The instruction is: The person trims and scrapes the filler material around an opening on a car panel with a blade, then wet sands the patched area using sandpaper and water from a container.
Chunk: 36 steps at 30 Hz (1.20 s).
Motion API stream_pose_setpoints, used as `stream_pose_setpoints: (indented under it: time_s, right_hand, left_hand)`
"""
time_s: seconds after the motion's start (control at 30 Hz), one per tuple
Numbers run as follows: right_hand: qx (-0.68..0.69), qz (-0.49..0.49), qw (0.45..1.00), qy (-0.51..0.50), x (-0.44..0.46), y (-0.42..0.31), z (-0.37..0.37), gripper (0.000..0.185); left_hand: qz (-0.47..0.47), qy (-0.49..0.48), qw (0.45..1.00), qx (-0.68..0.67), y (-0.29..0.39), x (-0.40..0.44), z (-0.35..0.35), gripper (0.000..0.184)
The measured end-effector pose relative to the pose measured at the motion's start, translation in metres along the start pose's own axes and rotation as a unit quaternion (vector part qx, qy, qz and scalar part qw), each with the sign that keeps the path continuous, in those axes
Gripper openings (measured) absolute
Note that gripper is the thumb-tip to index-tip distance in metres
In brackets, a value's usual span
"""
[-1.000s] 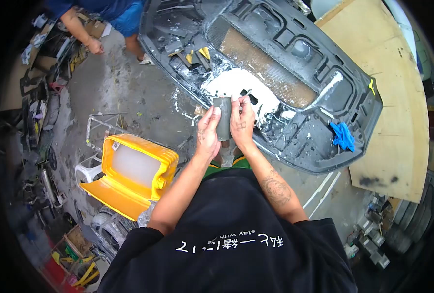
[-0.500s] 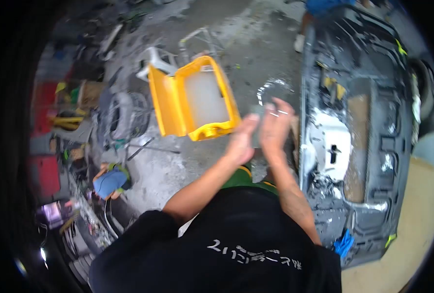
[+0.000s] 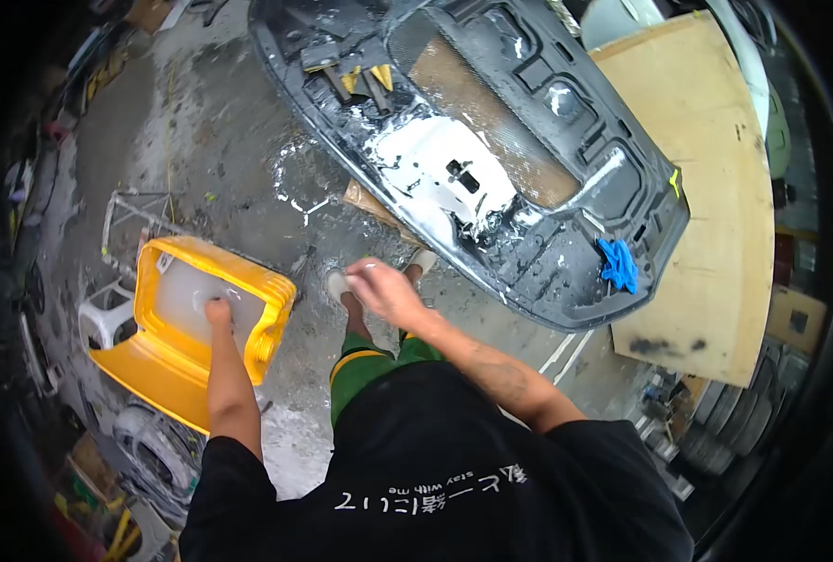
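Down by your left side, the yellow jug (image 3: 278,304) lies on its side with one wall cut and folded out like a flap (image 3: 149,375). Cloudy water (image 3: 187,292) sits inside it. Your left hand (image 3: 217,311) is at the water, and its fingers are hard to see, so I can't tell if they grip something. Your right hand (image 3: 383,290) hangs in front of you, near your shoes (image 3: 338,284), with its fingers bent. I can't tell if something is tucked inside it. Ahead and to the right is a big black panel (image 3: 552,260), well apart from the jug. It has a white patch (image 3: 421,164) with dark holes, and a crumpled blue thing (image 3: 618,265) lies near its end.
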State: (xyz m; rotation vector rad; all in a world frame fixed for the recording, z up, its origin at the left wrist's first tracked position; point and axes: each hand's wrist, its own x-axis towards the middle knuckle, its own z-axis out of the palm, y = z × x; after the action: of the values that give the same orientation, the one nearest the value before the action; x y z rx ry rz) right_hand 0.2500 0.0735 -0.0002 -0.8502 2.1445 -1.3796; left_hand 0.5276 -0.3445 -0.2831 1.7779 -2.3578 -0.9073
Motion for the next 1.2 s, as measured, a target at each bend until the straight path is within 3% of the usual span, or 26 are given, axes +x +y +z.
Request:
stream_pose_setpoints:
  time_s: [0.03,0.07,0.1,0.13,0.17,0.2,0.27,0.33,0.4,0.5,0.6,0.7,0.77,0.87,1.03,1.1,1.17,1.2]
  right_hand:
    - [-0.013,0.046,0.998,0.028,-0.013,0.011,-0.016,0.018]
    - [-0.017,0.073,0.995,0.064,-0.025,0.021,-0.03,0.019]
    - [-0.022,0.144,0.987,0.068,-0.035,0.023,-0.048,0.019]
    - [-0.053,0.141,0.983,0.104,-0.044,0.036,-0.061,0.019]
    - [0.004,0.177,0.974,0.14,-0.05,0.04,-0.073,0.018]
    - [-0.064,0.119,0.971,0.195,-0.052,0.05,-0.084,0.017]
    - [-0.066,0.119,0.961,0.239,-0.046,0.065,-0.104,0.017]
    - [-0.125,0.082,0.953,0.262,-0.031,0.073,-0.127,0.02]
    - [-0.167,0.05,0.947,0.269,-0.01,0.084,-0.145,0.027]
    - [-0.146,0.026,0.952,0.268,0.019,0.101,-0.159,0.026]
    - [-0.126,0.021,0.953,0.274,0.033,0.109,-0.17,0.025]
    - [-0.102,0.025,0.954,0.282,0.03,0.112,-0.181,0.024]
    - [-0.098,0.029,0.952,0.288,0.023,0.11,-0.192,0.025]
    - [-0.101,0.041,0.945,0.309,0.011,0.118,-0.202,0.025]
    - [-0.01,0.084,0.95,0.301,-0.001,0.128,-0.194,0.025]
    - [-0.039,0.088,0.944,0.314,0.004,0.128,-0.191,0.031]
    - [-0.117,0.064,0.927,0.352,0.013,0.121,-0.189,0.04]
    - [-0.115,0.073,0.937,0.323,0.016,0.136,-0.182,0.065]
  left_hand:
    - [0.05,-0.069,0.996,0.028,-0.014,0.01,0.011,0.028]
    - [0.103,-0.135,0.984,0.049,0.039,-0.013,-0.01,0.027]
    - [0.081,-0.157,0.981,0.081,-0.005,0.005,0.005,0.027]
    - [0.06,-0.179,0.975,0.115,-0.013,0.004,0.001,0.027]
    - [0.041,-0.202,0.967,0.149,0.01,-0.011,-0.018,0.027]
    - [0.038,-0.195,0.968,0.153,0.03,-0.026,-0.045,0.027]
    - [0.048,-0.126,0.99,0.051,0.074,-0.052,-0.098,0.031]
    - [0.169,-0.028,0.983,-0.067,0.115,-0.082,-0.141,0.029]
    - [0.193,-0.048,0.978,-0.069,0.224,-0.137,-0.173,0.024]
    - [0.272,-0.099,0.947,-0.137,0.35,-0.191,-0.12,0.025]
    - [0.445,-0.153,0.878,-0.093,0.484,-0.239,-0.038,0.024]
    - [0.532,-0.163,0.825,-0.098,0.555,-0.243,0.058,0.025]
    - [0.578,-0.167,0.798,-0.037,0.579,-0.23,0.1,0.023]
    - [0.532,-0.038,0.839,-0.111,0.6,-0.205,0.116,0.022]
    - [0.617,-0.22,0.756,-0.006,0.597,-0.219,0.082,0.029]
    - [0.635,-0.215,0.742,0.027,0.588,-0.216,0.084,0.032]
    - [0.639,-0.249,0.728,0.009,0.586,-0.211,0.084,0.032]
    - [0.648,-0.26,0.716,0.015,0.586,-0.209,0.085,0.032]
